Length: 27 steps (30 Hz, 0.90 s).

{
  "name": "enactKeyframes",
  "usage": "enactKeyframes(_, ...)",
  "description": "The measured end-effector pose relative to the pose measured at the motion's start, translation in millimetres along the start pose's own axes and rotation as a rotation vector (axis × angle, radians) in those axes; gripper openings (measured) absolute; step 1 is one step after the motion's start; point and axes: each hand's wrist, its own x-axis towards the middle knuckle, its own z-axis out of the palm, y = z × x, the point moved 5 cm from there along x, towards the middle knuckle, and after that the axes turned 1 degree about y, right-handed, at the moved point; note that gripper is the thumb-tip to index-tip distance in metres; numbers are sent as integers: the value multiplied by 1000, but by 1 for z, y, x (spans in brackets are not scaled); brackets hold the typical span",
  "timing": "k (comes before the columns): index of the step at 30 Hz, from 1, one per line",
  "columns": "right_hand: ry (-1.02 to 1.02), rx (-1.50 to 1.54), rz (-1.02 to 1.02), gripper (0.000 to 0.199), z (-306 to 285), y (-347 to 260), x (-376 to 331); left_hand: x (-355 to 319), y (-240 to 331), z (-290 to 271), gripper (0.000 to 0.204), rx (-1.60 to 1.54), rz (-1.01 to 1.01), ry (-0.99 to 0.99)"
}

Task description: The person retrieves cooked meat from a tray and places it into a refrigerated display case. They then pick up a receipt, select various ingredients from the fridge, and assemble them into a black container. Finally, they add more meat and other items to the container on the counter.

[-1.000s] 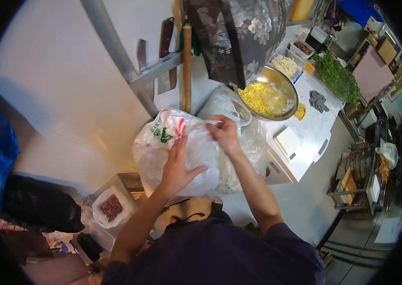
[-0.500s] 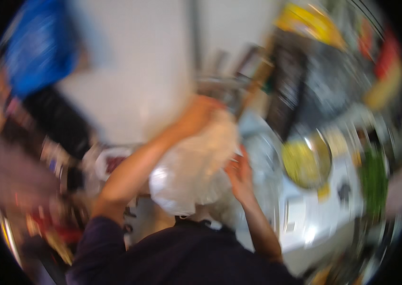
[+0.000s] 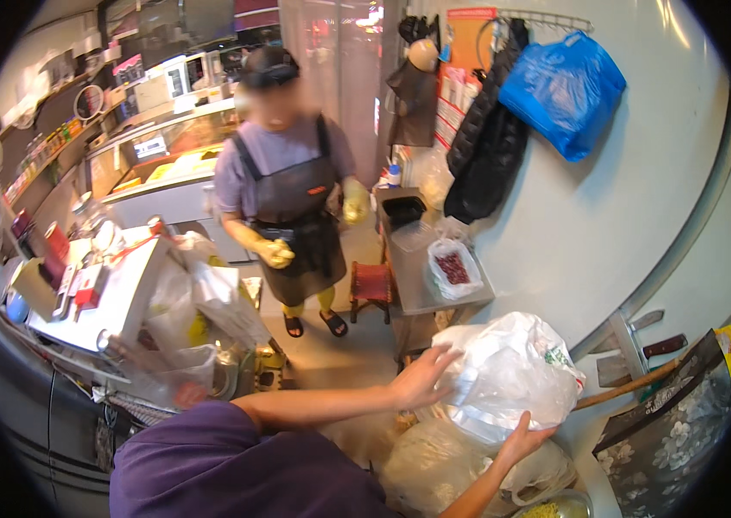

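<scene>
From the head view I see my left hand (image 3: 417,380) spread flat against the near-left face of a bulging white plastic bag (image 3: 508,375), fingers wide, while my right hand (image 3: 522,439) cups it from underneath, so both hands are holding the bag between them. It sits low and right of centre, above a second, clearer bag (image 3: 434,462), just in front of the pale wall (image 3: 633,216). To carry it well I judge the lower palm should take the weight and the upper one only steady it, since thin film tears if pinched. A co-worker in an apron (image 3: 292,203) stands well apart near a red stool (image 3: 372,283), beside a small desk (image 3: 421,289) with a bag of red bits (image 3: 452,268). A blue bag (image 3: 564,86) hangs above on the wall.
</scene>
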Motion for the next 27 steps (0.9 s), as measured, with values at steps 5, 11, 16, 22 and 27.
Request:
enactKeyframes(5, -72, 174, 8, 81, -7, 11, -37, -120, -26, -45, 49, -8, -106, -331)
enactKeyframes(11, -113, -32, -49, 73, -23, -22, -195, -229, -46, -123, 38, -130, -208, -246)
enactKeyframes(16, -530, -192, 24, 61, -46, -5, -337, -320, -45, -127, 37, -242, -114, -247)
enactKeyframes(22, -691, -162, -42, 44, -89, -48, -454, -424, -20, -151, 37, -199, -104, -498)
enactKeyframes(27, -796, -202, -204, 39, -126, -26, -552, -531, -35, -172, 37, -55, -179, -411)
